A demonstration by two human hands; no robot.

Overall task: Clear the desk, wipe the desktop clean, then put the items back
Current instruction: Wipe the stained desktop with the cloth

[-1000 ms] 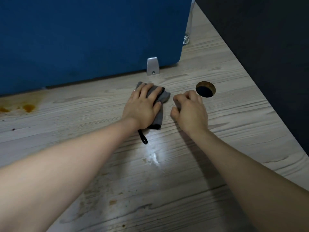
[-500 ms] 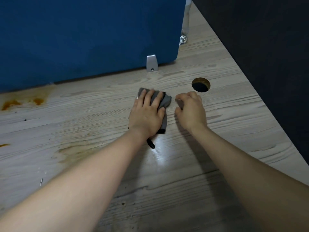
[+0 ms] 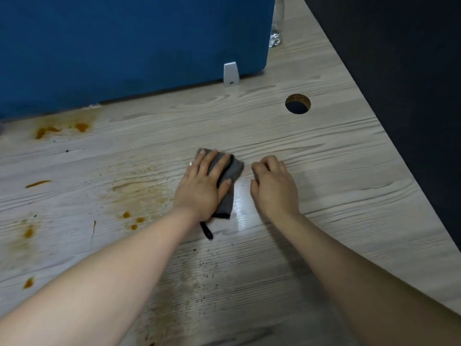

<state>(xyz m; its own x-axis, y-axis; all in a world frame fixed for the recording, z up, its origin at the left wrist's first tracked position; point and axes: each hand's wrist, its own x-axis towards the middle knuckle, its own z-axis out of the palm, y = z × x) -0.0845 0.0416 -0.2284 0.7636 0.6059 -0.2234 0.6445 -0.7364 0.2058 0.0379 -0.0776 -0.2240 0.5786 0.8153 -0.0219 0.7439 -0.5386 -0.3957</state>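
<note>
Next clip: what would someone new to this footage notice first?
The orange-brown stains spread over the left half of the wooden desktop, some right beside the left hand, which presses flat on a grey cloth mid-desk. The right hand rests curled next to the cloth, and a round cable hole sits beyond it, near the blue partition.

At frame center the left hand (image 3: 203,189) presses flat on a grey cloth (image 3: 230,181) on the wooden table (image 3: 336,171); right hand (image 3: 273,188) rests beside it, fingers (image 3: 264,164) curled. Orange stains (image 3: 46,132) mark the left.
</note>
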